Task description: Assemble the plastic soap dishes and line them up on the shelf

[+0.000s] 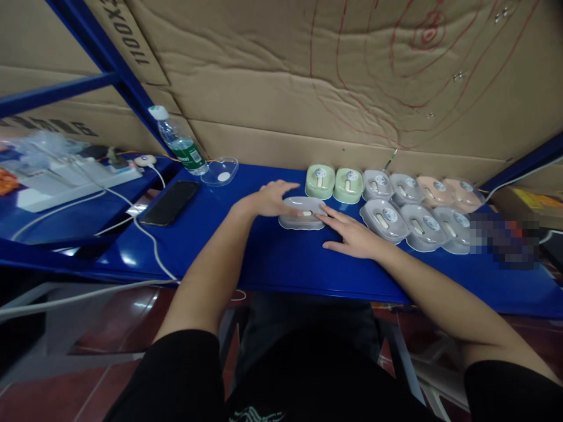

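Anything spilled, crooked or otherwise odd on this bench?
Nothing looks spilled, and the box by the right hand shows no visible damage. Odd is a pixelated patch toward the bench's right end, hiding whatever lies there. Behind, wrinkled cardboard carries red loops. The bottle seems to lean, perhaps a lens effect.

Between the forearms [210, 272], open surface is left on the blue table [285, 264] in front of the grey lidded box [308, 223], whose ends are hemmed in by the left hand [270, 199] and the right hand [352, 236]. Passage rightward is obstructed by two rows of lidded boxes [424, 228], and rearward by the cardboard wall [264, 88]. Leftward, a bare stretch is bounded by a smartphone [170, 203] and a water bottle [176, 140].
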`<state>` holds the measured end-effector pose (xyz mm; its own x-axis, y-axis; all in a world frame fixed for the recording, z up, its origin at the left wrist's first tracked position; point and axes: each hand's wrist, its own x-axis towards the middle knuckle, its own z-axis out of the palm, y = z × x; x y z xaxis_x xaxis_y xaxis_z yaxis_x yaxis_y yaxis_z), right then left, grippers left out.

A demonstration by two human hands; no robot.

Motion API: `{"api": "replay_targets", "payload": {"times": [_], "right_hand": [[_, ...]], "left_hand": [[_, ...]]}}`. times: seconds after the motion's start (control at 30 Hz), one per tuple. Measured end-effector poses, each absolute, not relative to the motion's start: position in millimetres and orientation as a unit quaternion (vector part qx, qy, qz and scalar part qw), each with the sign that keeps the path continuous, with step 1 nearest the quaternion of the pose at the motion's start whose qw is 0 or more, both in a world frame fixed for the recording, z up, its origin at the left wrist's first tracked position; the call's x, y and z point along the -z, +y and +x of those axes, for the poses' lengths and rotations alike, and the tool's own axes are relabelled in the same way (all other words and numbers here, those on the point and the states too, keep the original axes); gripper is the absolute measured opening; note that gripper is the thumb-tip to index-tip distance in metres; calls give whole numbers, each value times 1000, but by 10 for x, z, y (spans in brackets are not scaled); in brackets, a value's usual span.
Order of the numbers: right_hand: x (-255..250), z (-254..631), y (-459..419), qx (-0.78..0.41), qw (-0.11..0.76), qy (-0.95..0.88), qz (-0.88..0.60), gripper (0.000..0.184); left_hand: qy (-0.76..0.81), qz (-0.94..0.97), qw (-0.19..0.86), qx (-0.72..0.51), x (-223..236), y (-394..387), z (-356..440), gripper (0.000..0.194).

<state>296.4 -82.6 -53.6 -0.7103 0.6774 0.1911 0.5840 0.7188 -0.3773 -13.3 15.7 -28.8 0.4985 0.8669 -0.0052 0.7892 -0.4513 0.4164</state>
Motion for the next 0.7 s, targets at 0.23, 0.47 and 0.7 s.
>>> {"api": "replay_targets", "payload": {"times": [0.23,0.47,0.7], "right_hand": [[495,2976,-846,-148,157,-916,-339,86],[505,3011,-842,-145,156,-916,-339,85],[486,3021,-837,-147,155,-915,-343,84]], "left_hand": [[770,593,67,-225,263,379,-831,87],[785,605,74,-115,259,397,-767,74],[757,644,45,-94,101,269,-548,39]]}}
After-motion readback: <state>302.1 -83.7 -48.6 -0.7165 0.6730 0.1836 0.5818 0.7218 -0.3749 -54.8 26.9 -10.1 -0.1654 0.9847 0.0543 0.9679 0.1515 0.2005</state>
